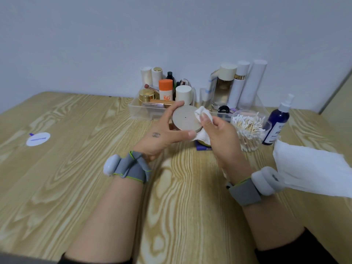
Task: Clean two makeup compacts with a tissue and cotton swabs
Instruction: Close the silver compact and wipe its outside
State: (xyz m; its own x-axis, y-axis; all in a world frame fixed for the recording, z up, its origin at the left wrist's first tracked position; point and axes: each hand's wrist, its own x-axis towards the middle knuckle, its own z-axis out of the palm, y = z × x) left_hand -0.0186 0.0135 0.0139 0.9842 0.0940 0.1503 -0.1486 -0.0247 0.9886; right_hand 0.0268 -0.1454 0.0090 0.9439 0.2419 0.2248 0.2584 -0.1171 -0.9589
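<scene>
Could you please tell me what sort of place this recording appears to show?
Probably a home vanity table against a plain wall: a wood-grain tabletop, clear organiser trays of cosmetics bottles, and a tub of cotton swabs.

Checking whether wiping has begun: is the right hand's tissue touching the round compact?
Touching. The head view shows the crumpled tissue, pinched by the right hand, lying over the right edge of the round compact that the left hand grips.
</scene>
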